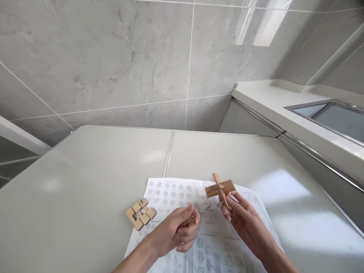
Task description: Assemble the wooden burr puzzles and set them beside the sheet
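My right hand (241,212) pinches two crossed wooden puzzle pieces (220,187), a flat bar marked with a numeral and a slimmer stick through its middle. They are held up above the printed sheet (173,193). To its left, my left hand (182,229) is loosely curled, thumb against the bent fingers, and nothing shows in it. It hovers over the same sheet, apart from the pieces. Left of that hand, notched wooden puzzle pieces (140,213), one marked 3, lie against each other over the sheet's left edge.
The pale table (85,182) has a seam (169,151) running to its far edge. Behind stands a grey tiled wall (113,68). On the right a white counter (264,98) with a sink (335,117) rises higher than the table.
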Tool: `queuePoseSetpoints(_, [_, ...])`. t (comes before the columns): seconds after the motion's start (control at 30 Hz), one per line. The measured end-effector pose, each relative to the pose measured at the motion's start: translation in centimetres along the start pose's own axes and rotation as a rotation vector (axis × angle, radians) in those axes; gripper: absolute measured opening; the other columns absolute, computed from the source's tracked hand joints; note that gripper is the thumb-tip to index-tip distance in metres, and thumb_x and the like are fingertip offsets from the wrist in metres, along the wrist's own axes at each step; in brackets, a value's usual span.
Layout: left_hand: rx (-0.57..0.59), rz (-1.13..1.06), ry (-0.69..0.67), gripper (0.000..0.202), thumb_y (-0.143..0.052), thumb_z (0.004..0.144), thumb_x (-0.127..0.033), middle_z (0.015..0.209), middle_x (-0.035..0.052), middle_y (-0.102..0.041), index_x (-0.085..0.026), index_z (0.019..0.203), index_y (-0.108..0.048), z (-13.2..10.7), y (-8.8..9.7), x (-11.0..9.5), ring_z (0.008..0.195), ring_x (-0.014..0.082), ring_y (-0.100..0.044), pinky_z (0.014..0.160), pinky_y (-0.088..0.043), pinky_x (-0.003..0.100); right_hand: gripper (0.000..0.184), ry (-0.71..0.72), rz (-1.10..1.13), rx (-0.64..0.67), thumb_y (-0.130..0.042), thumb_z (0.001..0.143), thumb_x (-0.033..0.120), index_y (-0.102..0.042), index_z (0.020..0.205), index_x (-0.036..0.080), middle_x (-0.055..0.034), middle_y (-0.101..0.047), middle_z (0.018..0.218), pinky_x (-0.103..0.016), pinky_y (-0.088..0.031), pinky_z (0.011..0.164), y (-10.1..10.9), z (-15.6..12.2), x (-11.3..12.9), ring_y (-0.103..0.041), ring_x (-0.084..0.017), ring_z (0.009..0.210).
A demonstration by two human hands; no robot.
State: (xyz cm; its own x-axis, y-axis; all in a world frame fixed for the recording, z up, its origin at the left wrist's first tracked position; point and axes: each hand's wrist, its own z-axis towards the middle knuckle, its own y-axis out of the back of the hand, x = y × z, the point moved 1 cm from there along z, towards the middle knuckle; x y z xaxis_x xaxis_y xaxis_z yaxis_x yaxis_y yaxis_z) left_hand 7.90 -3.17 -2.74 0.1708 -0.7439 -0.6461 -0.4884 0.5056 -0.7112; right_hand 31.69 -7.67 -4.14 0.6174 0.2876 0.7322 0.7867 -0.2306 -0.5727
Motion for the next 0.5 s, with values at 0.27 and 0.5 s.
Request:
queuePoseSetpoints(0.27, [-0.036, 0.008, -0.031, 0.044, -0.070, 0.103, -0.061, 0.057, -0.0127, -0.026, -0.020, 0.092, -0.060, 0.0, -0.2, -0.2, 0.047, 0.0084, -0.014, 0.042, -0.026, 0.021, 0.027, 0.179, 0.060, -0.270, -0.091, 0.090, 0.036, -0.068, 0.084, 0.023, 0.0033, -0.050, 0.083, -0.019, -0.053, 0.052, 3.0, 1.0, 3.1, -0.045, -0.011, 0.064])
queuePoseSetpoints(0.5, [-0.052, 0.044, -0.035, 0.044, -0.071, 0.102, -0.060, 0.059, -0.0123, -0.027, -0.020, 0.090, -0.058, -0.1, -0.4, -0.5, 0.049, 0.0085, -0.014, 0.044, -0.027, 0.022, 0.025, 0.192, 0.051, -0.346, -0.090, 0.088, 0.034, -0.071, 0.099, 0.023, 0.0008, -0.058, 0.088, -0.024, -0.055, 0.045, 5.1, 0.4, 4.2, -0.048, -0.012, 0.059])
